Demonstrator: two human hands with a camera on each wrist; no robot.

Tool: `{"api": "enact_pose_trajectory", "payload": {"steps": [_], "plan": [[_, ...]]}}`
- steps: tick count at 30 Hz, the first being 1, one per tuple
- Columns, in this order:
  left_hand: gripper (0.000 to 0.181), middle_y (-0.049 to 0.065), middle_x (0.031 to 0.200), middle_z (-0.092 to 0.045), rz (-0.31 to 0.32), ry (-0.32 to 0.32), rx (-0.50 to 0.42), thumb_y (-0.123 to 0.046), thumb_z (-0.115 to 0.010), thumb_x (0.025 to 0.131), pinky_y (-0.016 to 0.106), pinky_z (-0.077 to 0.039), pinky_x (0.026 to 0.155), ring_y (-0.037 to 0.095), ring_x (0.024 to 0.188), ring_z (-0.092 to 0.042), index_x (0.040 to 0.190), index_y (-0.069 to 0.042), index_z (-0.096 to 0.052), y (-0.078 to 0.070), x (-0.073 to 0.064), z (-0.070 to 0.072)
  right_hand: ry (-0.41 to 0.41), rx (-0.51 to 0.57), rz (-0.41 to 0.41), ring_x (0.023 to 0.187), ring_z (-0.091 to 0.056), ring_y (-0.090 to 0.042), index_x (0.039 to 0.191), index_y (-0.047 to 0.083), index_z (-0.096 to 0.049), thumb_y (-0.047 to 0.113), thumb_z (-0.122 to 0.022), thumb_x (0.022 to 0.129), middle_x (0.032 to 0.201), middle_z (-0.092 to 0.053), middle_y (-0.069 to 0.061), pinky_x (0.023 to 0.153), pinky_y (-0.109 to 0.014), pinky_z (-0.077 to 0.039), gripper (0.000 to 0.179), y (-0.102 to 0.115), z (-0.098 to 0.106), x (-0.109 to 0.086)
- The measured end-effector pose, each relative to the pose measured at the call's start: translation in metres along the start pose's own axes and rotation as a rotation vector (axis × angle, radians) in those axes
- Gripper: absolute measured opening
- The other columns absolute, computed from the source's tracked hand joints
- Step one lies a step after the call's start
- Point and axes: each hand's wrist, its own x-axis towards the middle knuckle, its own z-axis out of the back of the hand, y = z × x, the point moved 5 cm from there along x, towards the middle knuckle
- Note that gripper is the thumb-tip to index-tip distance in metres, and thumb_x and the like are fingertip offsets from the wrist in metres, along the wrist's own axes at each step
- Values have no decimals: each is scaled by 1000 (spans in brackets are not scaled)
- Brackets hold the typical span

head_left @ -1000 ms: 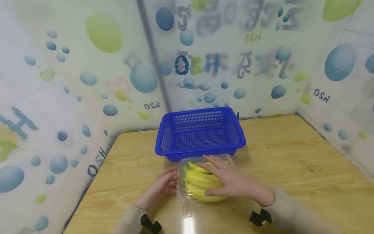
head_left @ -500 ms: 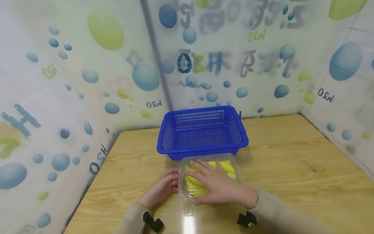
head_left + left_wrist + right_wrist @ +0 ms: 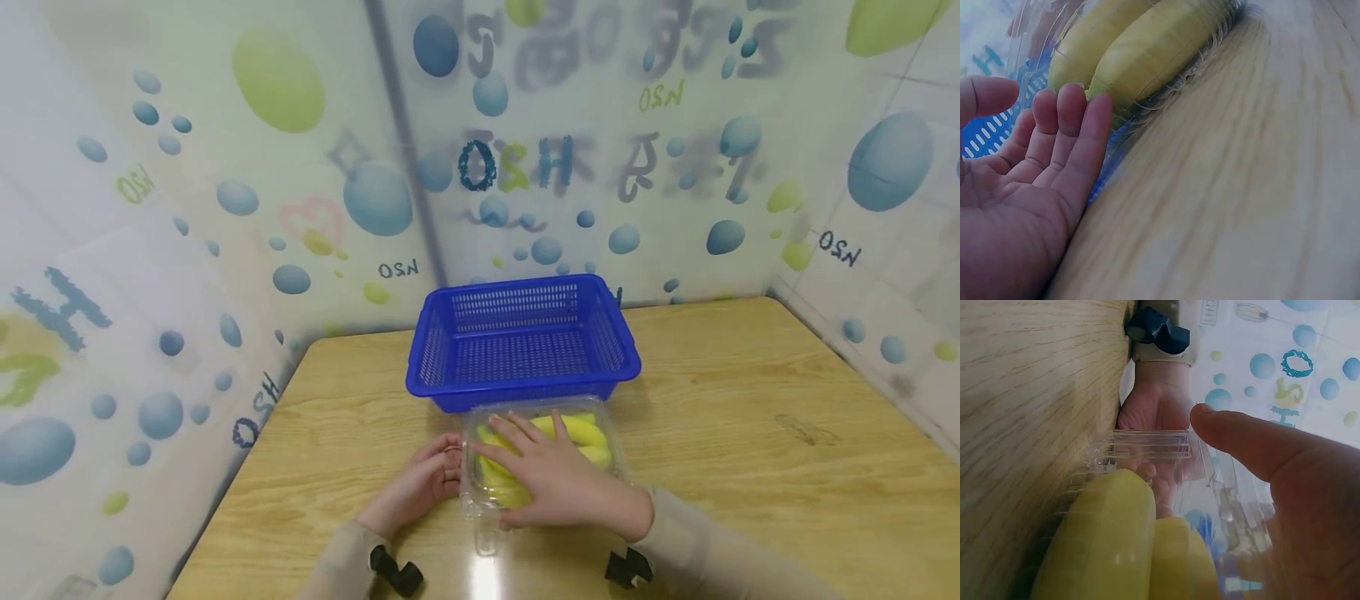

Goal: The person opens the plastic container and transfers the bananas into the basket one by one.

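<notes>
A clear plastic clamshell box (image 3: 480,502) of yellow bananas (image 3: 573,430) lies on the table just in front of the blue basket. My right hand (image 3: 555,479) rests on top of the box with its fingers spread, hiding part of the bananas. At the box's left side, my left hand (image 3: 422,485) touches the wall with loosely bent fingers, palm turned toward the box. In the left wrist view, these fingertips (image 3: 1071,103) lie against the plastic beside the bananas (image 3: 1147,56). The right wrist view shows the right thumb (image 3: 1241,437) stretched out over the clear plastic.
Behind the box stands a blue perforated basket (image 3: 521,387) with nothing in it. Bare wooden tabletop (image 3: 735,433) spreads to the right. A patterned wall covering (image 3: 645,200) borders the table at the back and sides.
My right hand has moved left and settled flatter over the box, baring bananas at its right end. The left hand stays at the left side. The view has shifted slightly.
</notes>
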Motion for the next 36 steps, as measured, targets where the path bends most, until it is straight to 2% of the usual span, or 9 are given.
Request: {"api": "enact_pose_trajectory", "payload": {"steps": [9,14,24,30,36], "plan": [[34,4,106,-58,-25,43,30,10,-36,92,31,-53,84,14,94,-61,117,-12,-45,4,1,2,6,-6,-4,143,-18,-35,153,33,-28,65,-69,75,159,-20,-6,101,-76,-11,93,1,1,0],[35,5,106,-58,-35,57,30,10,-40,92,31,-53,84,14,94,-61,118,-11,-45,3,2,4,-1,-14,-3,143,-18,-35,153,33,-28,65,-68,76,159,-20,-6,101,-76,-12,93,1,1,1],[32,4,107,-57,-13,63,59,5,-51,92,33,-52,87,14,96,-59,119,-11,-44,5,-1,1,-15,-14,13,143,-19,-35,153,33,-27,66,-68,76,158,-22,-5,101,-76,-12,93,1,-3,-3],[32,3,105,-58,-14,60,65,6,-51,92,33,-52,86,13,94,-60,117,-14,-45,8,-3,1,-10,-39,13,142,-25,-34,151,33,-34,64,-70,74,155,-31,-5,99,-76,-18,90,2,-2,-1],[31,3,105,-58,-15,62,84,3,-52,93,35,-52,88,14,96,-59,118,-14,-45,5,-1,4,-27,-21,5,138,-33,-35,146,32,-44,60,-73,71,151,-38,-5,99,-74,-23,84,2,5,6]]}}
